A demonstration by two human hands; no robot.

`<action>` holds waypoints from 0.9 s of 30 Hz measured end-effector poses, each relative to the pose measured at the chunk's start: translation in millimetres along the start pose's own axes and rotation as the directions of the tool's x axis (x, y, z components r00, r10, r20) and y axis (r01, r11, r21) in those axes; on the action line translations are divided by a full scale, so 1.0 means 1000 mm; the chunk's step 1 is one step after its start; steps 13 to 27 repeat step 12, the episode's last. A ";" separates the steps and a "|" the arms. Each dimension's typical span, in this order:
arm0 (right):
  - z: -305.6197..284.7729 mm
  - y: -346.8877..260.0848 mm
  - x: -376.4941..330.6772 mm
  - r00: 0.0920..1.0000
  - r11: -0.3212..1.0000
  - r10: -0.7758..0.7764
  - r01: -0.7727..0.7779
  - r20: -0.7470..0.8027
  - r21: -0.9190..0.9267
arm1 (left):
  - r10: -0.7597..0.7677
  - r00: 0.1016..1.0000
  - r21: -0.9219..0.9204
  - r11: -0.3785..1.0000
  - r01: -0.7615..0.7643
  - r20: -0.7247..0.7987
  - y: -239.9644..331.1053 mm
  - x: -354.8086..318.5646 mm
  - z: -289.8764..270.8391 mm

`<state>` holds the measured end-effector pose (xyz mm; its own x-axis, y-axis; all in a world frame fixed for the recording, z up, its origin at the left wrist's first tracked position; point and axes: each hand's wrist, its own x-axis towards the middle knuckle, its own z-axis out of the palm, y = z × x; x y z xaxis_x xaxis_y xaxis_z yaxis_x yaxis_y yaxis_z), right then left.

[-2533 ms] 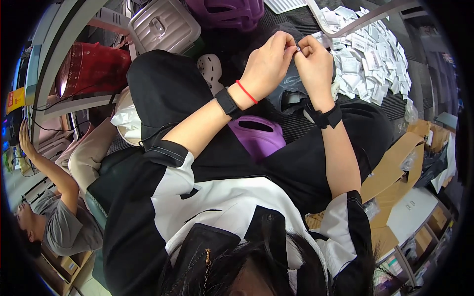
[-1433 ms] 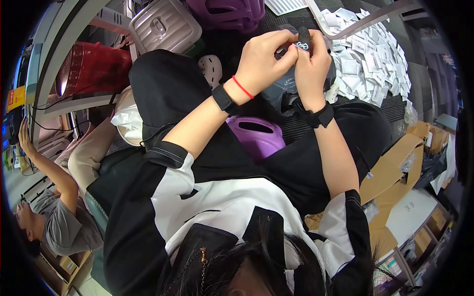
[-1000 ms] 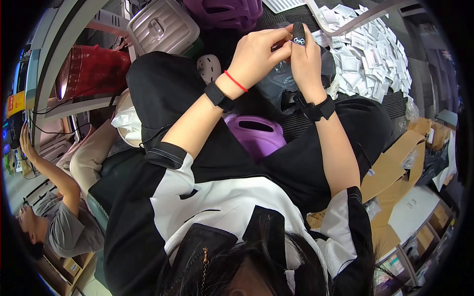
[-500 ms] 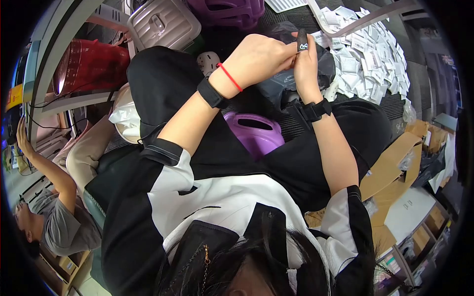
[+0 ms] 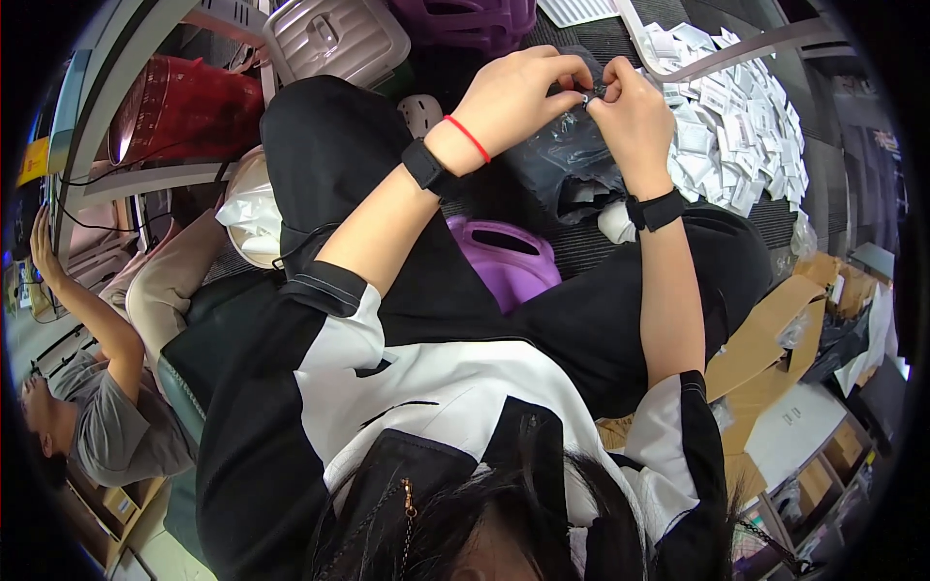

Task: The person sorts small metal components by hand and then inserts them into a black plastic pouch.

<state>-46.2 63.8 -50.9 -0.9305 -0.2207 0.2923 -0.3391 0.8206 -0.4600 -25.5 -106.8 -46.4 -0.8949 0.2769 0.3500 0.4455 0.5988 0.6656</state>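
My left hand (image 5: 513, 102), with a red cord and a black band at its wrist, reaches in from the left. Its thumb and forefinger are curled onto one side of a small black strip (image 5: 587, 99) that bears a white mark. From the other side my right hand (image 5: 637, 126), a black band at its wrist too, pinches the same strip. Fingers cover most of the strip, so its shape is hard to make out. Below and behind both hands lies a crumpled black plastic bag (image 5: 567, 165) on the floor, its mouth facing me.
Many flat white packets (image 5: 731, 126) are heaped at the far right, beside a pale metal frame. A purple plastic stool (image 5: 513, 266) sits between my legs. To the left are a lined bin (image 5: 254, 218), a red bag (image 5: 189, 107) and another person (image 5: 116, 407). Cardboard (image 5: 765, 339) lies right.
The black strip stood upright in my right fingers; now it is mostly hidden between both hands' fingertips. My right hand has turned and shifted right, and its fingers have curled in.
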 end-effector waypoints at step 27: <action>-0.026 0.019 0.004 0.650 0.430 -0.412 -0.479 0.638 0.765 | -0.016 0.845 -0.559 0.743 0.368 0.535 0.018 0.008 -0.022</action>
